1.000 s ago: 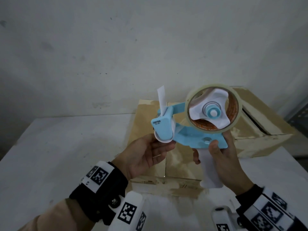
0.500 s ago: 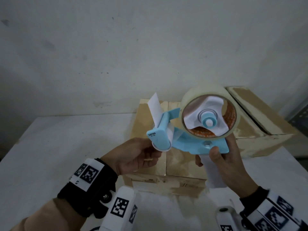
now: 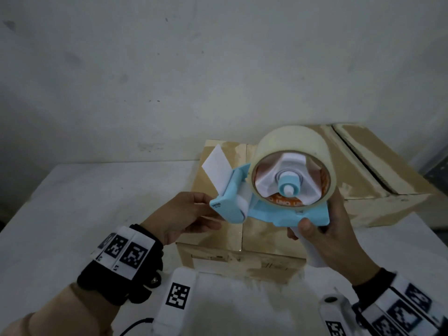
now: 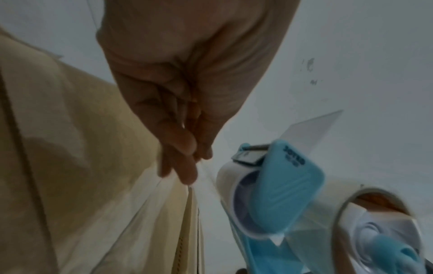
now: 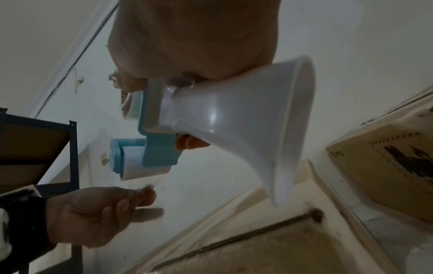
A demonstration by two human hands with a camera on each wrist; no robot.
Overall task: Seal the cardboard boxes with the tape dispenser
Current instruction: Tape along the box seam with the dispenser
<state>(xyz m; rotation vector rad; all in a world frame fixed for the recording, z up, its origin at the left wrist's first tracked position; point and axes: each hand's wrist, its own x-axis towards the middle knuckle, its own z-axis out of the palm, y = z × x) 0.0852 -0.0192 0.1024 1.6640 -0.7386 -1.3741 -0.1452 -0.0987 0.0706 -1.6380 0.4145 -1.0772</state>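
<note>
My right hand point(image 3: 324, 238) grips the white handle point(image 5: 234, 115) of a light blue tape dispenser point(image 3: 278, 214), held in the air above a cardboard box point(image 3: 211, 260). A clear tape roll point(image 3: 291, 141) sits on its hub, and a white flap point(image 3: 215, 170) sticks up at the front. My left hand point(image 3: 191, 214) is just left of the front roller. Its fingertips point(image 4: 185, 148) are pinched together, and a thin clear tape film seems to run from them to the roller point(image 4: 227, 185). The box's top flaps are closed and show shiny tape.
A second, larger cardboard box point(image 3: 363, 180) lies tilted behind and to the right, against the wall. Both stand on a white table point(image 3: 84, 202). In the right wrist view a dark blue shelf rack point(image 5: 35, 139) stands off to the side.
The dispenser has tipped so the roll's side faces me and the flap leans left. My left hand has drawn back a little from the roller.
</note>
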